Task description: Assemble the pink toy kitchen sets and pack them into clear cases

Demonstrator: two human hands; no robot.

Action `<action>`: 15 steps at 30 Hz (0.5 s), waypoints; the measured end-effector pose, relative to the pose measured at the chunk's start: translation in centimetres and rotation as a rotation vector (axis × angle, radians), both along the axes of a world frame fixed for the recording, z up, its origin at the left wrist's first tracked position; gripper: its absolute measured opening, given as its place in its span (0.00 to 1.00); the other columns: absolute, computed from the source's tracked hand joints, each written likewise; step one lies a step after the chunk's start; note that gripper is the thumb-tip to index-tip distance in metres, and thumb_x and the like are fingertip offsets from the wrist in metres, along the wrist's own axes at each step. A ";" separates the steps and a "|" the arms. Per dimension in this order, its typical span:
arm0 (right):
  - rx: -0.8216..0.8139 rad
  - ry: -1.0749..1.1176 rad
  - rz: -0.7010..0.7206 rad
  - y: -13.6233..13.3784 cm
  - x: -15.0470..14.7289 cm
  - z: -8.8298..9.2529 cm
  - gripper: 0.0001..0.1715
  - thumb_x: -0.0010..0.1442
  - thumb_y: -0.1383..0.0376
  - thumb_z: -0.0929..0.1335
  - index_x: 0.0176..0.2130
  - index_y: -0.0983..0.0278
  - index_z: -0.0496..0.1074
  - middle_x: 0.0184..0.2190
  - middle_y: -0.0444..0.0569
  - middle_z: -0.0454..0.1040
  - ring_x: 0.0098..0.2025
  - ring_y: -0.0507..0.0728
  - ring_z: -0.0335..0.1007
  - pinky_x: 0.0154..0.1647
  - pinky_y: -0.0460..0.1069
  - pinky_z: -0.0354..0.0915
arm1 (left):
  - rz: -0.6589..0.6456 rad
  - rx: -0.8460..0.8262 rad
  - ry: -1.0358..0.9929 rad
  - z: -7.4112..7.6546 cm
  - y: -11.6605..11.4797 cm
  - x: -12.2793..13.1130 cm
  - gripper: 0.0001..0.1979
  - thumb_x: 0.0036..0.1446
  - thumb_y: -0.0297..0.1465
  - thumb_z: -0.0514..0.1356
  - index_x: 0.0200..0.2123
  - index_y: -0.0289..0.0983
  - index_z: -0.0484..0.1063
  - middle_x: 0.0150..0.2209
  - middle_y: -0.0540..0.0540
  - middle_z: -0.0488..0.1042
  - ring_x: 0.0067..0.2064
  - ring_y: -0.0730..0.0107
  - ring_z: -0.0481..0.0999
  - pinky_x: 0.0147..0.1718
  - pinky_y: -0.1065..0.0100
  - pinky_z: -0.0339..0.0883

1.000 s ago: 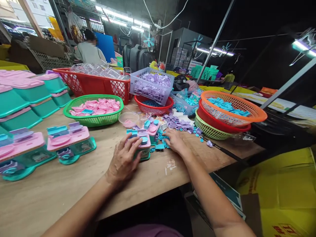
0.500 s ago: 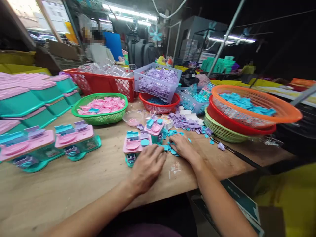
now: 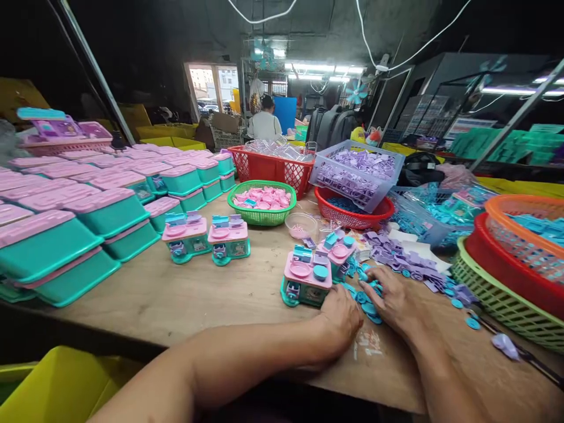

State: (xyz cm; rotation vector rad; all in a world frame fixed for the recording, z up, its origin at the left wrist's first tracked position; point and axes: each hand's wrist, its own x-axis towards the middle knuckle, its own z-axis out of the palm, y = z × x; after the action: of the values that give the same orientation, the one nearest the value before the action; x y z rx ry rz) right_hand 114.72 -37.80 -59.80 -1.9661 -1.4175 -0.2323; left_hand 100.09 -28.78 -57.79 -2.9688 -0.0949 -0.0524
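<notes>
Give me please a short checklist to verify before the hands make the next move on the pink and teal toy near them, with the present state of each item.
1. Left hand free to grasp: ok, it rests on the wooden table beside the toy unit, and nothing shows in it.
2. Right hand on the parts: ok, its fingers lie on the small blue discs.
3. A disc really pinched: cannot tell, the fingertips hide it.
4. Toy unit upright and steady: ok, it stands on its teal base.
5. A second toy unit stands close behind it: not ok if space is needed.
6. Purple pieces within reach: ok, heaped just beyond the right hand.
</notes>
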 end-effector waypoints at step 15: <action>0.203 0.505 0.473 15.3 -19.7 8.9 0.03 0.60 0.65 0.66 0.34 0.61 0.64 0.29 0.44 0.71 0.31 0.53 0.69 0.35 0.48 0.67 | 0.881 -1.187 -0.927 4.6 19.9 -24.1 0.18 0.59 0.41 0.53 0.43 0.34 0.72 0.23 0.52 0.65 0.24 0.74 0.61 0.24 0.72 0.56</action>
State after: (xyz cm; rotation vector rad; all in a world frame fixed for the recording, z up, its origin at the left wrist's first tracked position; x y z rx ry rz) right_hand 95.00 -22.54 -50.85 -1.3467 -1.3989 0.3055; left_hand 76.03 -8.87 -53.20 -3.1055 -2.0968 -1.7127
